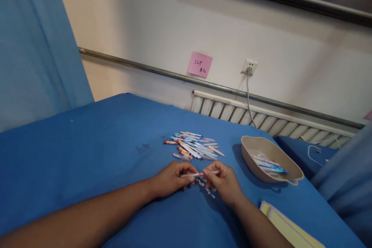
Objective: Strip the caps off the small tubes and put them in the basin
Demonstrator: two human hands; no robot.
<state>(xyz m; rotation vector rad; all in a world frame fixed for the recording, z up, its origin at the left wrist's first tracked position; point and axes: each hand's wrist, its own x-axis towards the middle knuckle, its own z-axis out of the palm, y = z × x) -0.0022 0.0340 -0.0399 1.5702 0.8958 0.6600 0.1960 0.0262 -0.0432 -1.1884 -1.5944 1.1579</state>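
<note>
Between my two hands is a slim white pen with pinkish markings (199, 174), held level just above the blue cloth. My left hand (174, 178) pinches its left end, and my right hand (221, 180) grips it near the right end. Small white pieces (209, 192), perhaps pen parts, lie scattered on the cloth beneath my right fingers. Just beyond my hands spreads a loose pile of pens (193, 147), some white, some bluish and some with brown or orange ends.
A beige plastic basin (247, 155) with several pens (270, 166) inside stands at the right. Nearer me lies a yellow folded item (287, 224). Behind the blue-covered surface (101, 139) are a radiator (226, 108), a wall socket with a cord (249, 67) and a pink note (200, 64).
</note>
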